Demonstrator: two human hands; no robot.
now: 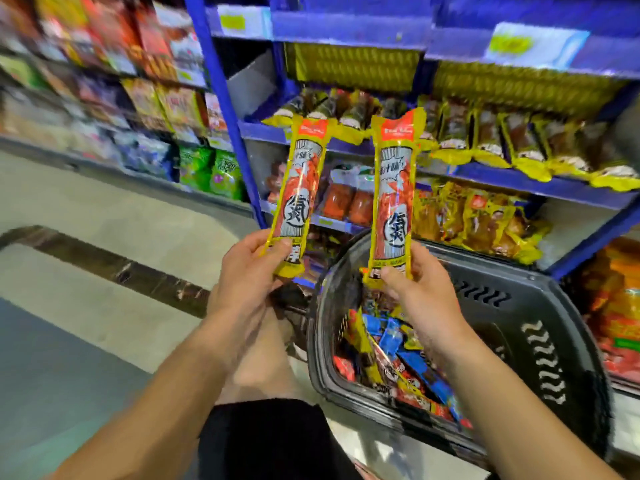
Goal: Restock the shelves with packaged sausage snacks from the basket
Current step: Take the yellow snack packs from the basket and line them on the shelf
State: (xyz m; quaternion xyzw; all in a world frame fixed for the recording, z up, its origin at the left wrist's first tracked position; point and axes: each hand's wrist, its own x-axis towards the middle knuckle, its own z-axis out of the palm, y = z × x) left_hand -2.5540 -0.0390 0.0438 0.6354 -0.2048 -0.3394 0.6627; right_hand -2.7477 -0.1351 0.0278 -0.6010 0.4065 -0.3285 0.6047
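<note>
I hold two sausage packs up in front of the blue shelf (540, 183). My left hand (249, 271) pinches the bottom of one pack (299, 188). My right hand (419, 289) pinches the other pack (394, 192). I only grip the ends, so a pack might slip and fall into the basket (540, 327).

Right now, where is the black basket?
In the head view the black basket sits lower right, on the floor before the blue shelves, below the right hand.
</note>
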